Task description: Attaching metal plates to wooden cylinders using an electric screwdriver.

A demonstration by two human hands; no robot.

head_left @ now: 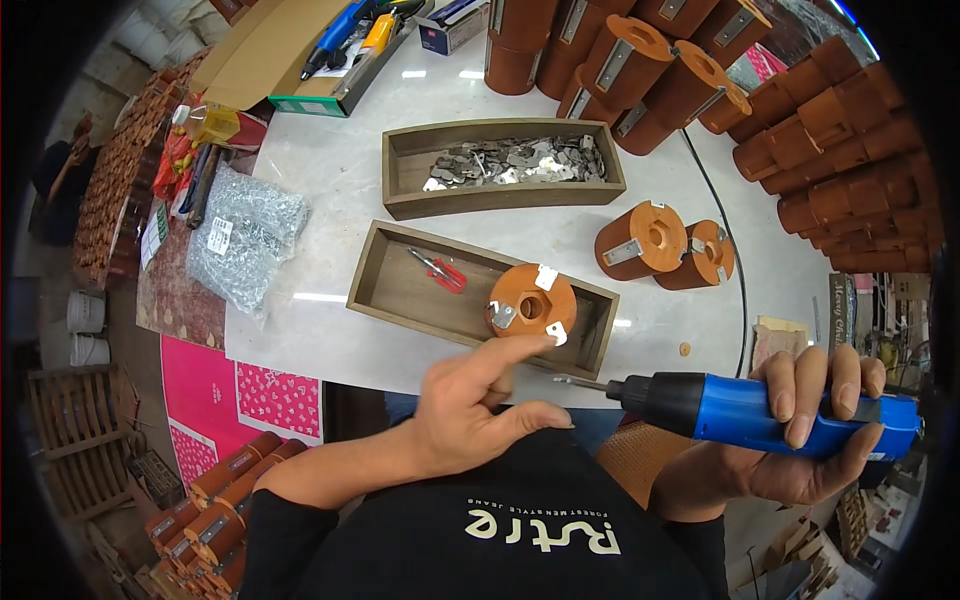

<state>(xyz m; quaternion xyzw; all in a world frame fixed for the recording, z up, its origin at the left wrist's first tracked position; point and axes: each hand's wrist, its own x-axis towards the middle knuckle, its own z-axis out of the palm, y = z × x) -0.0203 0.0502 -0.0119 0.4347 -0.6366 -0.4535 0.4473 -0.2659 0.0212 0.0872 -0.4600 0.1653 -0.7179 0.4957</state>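
Left hand (465, 405), nearer, thumb and forefinger spread | brown cylinder (557, 303) end-up just beyond, tray's (400, 285) right end | right hand (815, 395) clasps blue driver (735, 410), bit (580, 382) leftward

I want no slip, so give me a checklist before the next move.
1. Blue-and-black cylindrical power screwdriver held in right hand: ok.
2. Left hand at the nearer small white tab on the round orange-brown block: ok.
3. Slim metal bit touching that tab: not ok, held apart.
4. Screw on the bit's tip: cannot tell.
5. Small silvery metal plates in the rear brown rectangular tray: ok.
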